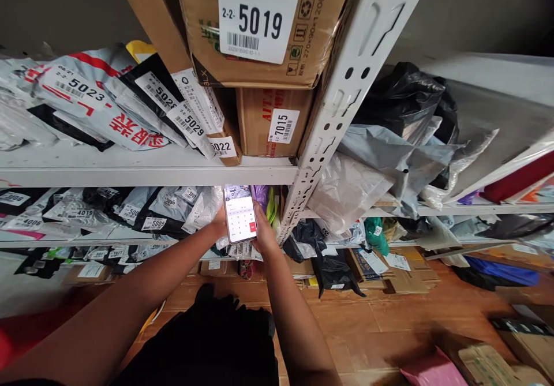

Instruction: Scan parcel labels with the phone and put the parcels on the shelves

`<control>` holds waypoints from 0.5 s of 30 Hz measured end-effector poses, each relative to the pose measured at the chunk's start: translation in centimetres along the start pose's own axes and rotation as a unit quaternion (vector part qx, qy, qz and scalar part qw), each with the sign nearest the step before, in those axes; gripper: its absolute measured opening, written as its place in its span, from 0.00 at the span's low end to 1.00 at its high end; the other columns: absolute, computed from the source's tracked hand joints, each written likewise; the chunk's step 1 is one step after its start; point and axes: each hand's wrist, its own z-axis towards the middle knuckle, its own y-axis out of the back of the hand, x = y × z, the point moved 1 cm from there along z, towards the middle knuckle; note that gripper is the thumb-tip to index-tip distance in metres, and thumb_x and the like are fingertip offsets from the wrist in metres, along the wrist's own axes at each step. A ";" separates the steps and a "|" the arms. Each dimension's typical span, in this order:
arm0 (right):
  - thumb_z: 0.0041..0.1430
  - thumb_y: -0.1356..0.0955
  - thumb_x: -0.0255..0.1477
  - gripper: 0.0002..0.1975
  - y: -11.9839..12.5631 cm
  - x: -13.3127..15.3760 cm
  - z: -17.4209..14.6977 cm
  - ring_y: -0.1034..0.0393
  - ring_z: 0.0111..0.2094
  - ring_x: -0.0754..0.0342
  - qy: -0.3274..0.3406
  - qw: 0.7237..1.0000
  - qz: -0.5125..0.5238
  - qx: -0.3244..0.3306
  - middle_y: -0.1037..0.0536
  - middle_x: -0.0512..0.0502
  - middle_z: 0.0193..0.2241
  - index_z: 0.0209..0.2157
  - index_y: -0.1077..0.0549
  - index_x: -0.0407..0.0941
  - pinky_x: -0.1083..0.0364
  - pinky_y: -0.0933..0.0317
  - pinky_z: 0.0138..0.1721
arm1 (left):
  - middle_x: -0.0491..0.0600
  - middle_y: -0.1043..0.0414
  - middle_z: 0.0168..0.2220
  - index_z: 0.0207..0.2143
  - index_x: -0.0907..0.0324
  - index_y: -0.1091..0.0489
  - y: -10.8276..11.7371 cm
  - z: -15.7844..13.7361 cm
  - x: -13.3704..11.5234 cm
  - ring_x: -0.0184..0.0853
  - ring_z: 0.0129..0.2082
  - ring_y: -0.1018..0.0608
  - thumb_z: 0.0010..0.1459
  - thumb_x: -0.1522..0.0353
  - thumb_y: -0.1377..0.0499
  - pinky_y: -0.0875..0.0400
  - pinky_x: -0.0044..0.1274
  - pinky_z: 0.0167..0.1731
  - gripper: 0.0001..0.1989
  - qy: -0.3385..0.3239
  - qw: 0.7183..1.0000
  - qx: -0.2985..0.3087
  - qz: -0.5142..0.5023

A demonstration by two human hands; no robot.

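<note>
A smartphone (240, 218) with a lit screen is held upright between my two hands, in front of the lower shelf. A number keypad with one red key fills the lower part of its screen. My left hand (220, 223) grips the phone's left edge, its fingers mostly hidden behind. On the opposite edge, my right hand (263, 230) is closed round the phone. Just above stand a cardboard box labelled 5019 (259, 22) and a smaller box labelled 7015 (277, 123). Left of the phone lies a black bag labelled 5005 (156, 223).
A white perforated shelf post (329, 103) rises right of the phone. Labelled parcel bags, such as one marked 5023 (86, 94), crowd the white shelf (151, 175). More bags fill the shelves on the right. Boxes and a pink parcel (435, 368) lie on the wooden floor (376, 334).
</note>
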 end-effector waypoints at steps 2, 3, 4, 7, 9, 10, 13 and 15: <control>0.48 0.30 0.52 0.29 0.0 0.0 0.0 0.26 0.46 0.42 -0.003 1.000 0.003 -0.001 0.19 0.48 0.39 0.46 0.30 0.50 0.48 0.30 0.39 | 0.51 0.25 0.27 0.29 0.59 0.32 -0.2 -0.2 -0.1 0.36 0.29 0.23 0.63 0.59 0.57 0.26 0.31 0.38 0.20 0.004 1.000 0.008 -0.024; 0.48 0.30 0.52 0.29 0.0 0.0 -0.1 0.26 0.46 0.42 -0.003 1.000 0.004 -0.002 0.18 0.48 0.38 0.47 0.30 0.50 0.49 0.30 0.39 | 0.50 0.26 0.27 0.28 0.60 0.32 -0.3 -0.3 -0.2 0.36 0.28 0.24 0.63 0.59 0.57 0.25 0.31 0.37 0.20 0.007 0.999 0.014 -0.035; 0.48 0.30 0.52 0.29 0.0 0.0 -0.1 0.26 0.46 0.42 -0.004 1.000 0.007 -0.002 0.18 0.48 0.38 0.47 0.31 0.50 0.49 0.31 0.39 | 0.50 0.26 0.26 0.28 0.60 0.33 -0.4 -0.4 -0.3 0.35 0.27 0.24 0.63 0.59 0.56 0.25 0.30 0.36 0.20 0.010 0.999 0.020 -0.046; 0.46 0.29 0.51 0.29 0.0 0.1 -0.4 0.26 0.45 0.42 -0.006 1.000 0.017 0.000 0.18 0.48 0.38 0.46 0.31 0.49 0.49 0.31 0.39 | 0.50 0.26 0.26 0.28 0.60 0.33 -0.6 -0.7 -0.5 0.35 0.26 0.23 0.62 0.62 0.55 0.25 0.28 0.33 0.18 0.016 0.995 0.046 -0.082; 0.46 0.28 0.48 0.28 -0.1 0.2 -0.7 0.26 0.45 0.43 -0.010 1.000 0.023 0.005 0.18 0.49 0.38 0.46 0.31 0.49 0.50 0.31 0.39 | 0.50 0.26 0.26 0.28 0.61 0.32 -0.5 -0.8 -0.5 0.36 0.26 0.23 0.62 0.62 0.53 0.25 0.28 0.32 0.16 0.021 0.992 0.066 -0.101; 0.45 0.28 0.46 0.27 -0.1 0.3 -0.8 0.26 0.45 0.43 -0.013 1.000 0.027 0.008 0.18 0.49 0.38 0.46 0.31 0.49 0.50 0.31 0.40 | 0.50 0.26 0.25 0.28 0.61 0.32 -0.5 -0.8 -0.5 0.37 0.26 0.23 0.61 0.62 0.52 0.25 0.28 0.31 0.15 0.024 0.991 0.077 -0.107; 0.44 0.28 0.37 0.25 -0.4 0.7 -1.4 0.26 0.46 0.43 -0.021 0.999 0.036 0.021 0.19 0.51 0.39 0.46 0.31 0.49 0.50 0.31 0.41 | 0.51 0.26 0.24 0.28 0.63 0.31 -0.1 -0.6 -0.2 0.38 0.24 0.23 0.60 0.62 0.50 0.26 0.29 0.29 0.15 0.029 0.986 0.109 -0.119; 0.40 0.30 0.32 0.27 -0.5 1.0 -1.9 0.27 0.48 0.43 -0.027 0.998 0.043 0.032 0.19 0.51 0.41 0.47 0.31 0.50 0.50 0.31 0.42 | 0.52 0.26 0.25 0.29 0.64 0.30 0.2 -0.5 0.0 0.39 0.26 0.23 0.60 0.63 0.50 0.26 0.30 0.31 0.15 0.024 0.983 0.131 -0.126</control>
